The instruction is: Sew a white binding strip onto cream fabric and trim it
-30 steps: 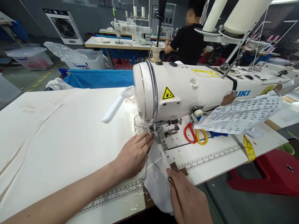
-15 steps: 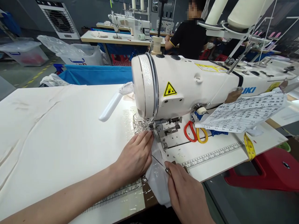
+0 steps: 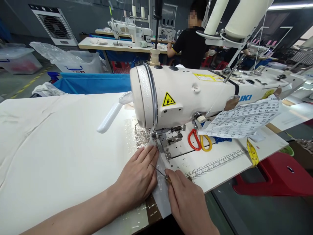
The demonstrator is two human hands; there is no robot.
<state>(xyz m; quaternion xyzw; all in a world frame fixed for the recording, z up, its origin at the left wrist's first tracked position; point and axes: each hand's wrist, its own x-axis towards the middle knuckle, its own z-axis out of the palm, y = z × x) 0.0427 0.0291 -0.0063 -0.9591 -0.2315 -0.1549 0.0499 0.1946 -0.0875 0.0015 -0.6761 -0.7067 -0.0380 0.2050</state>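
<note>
My left hand point(image 3: 138, 178) lies flat with fingers stretched out on a small white fabric piece point(image 3: 161, 195), its fingertips close to the presser foot point(image 3: 160, 142) of a white sewing machine point(image 3: 186, 94). My right hand point(image 3: 189, 205) is closed in a pinch on a thin metal pointed tool point(image 3: 158, 171), whose tip reaches toward the left-hand fingers over the fabric. The fabric hangs over the table's front edge between both hands.
Red and yellow scissors point(image 3: 199, 142) lie behind the needle area, under a printed paper sheet point(image 3: 242, 119). A yellow tape measure point(image 3: 251, 153) hangs at the right edge. A red stool point(image 3: 276, 176) stands at right. Another person point(image 3: 193, 42) sits at a far table. A blue bin point(image 3: 93, 83) stands behind the table.
Less of the white fabric hangs off the front edge than before. My right hand and the tool have moved closer to my left hand. The view shifted slightly.
</note>
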